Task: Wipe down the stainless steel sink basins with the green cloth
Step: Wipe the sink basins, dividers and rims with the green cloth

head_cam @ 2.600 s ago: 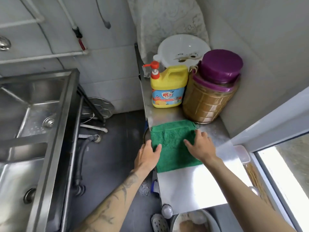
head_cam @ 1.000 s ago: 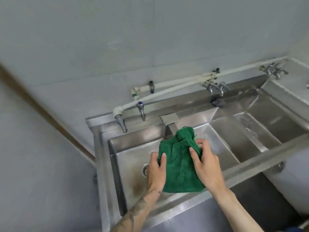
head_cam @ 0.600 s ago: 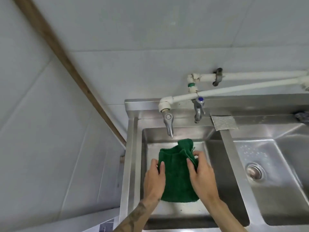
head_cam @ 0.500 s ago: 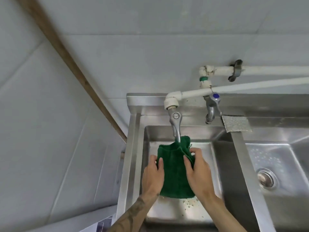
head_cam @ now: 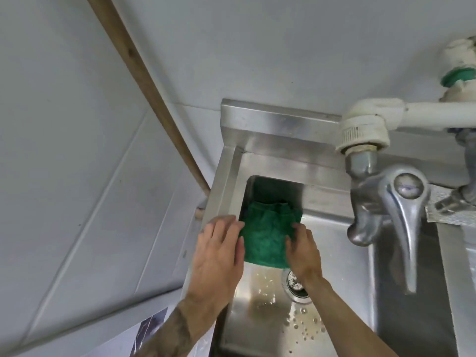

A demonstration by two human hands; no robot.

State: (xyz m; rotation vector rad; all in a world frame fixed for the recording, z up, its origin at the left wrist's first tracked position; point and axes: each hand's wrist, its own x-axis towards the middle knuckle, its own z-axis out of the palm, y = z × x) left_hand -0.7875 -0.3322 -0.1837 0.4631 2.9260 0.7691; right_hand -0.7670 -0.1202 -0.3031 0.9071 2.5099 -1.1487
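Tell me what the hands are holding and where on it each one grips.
Both hold the green cloth over the sink basin: left hand on its left edge, right hand on its right edge.

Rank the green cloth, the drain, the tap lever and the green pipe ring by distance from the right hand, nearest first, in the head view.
From the right hand:
1. Green cloth: held, at its left.
2. Drain: just below, partly covered by the wrist.
3. Tap lever: to the right.
4. Green pipe ring: top right, on the wall.

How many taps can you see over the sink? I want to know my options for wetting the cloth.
2. One tap hangs above the basin, right of the cloth. A second tap is cut off at the right edge. More may lie outside the view.
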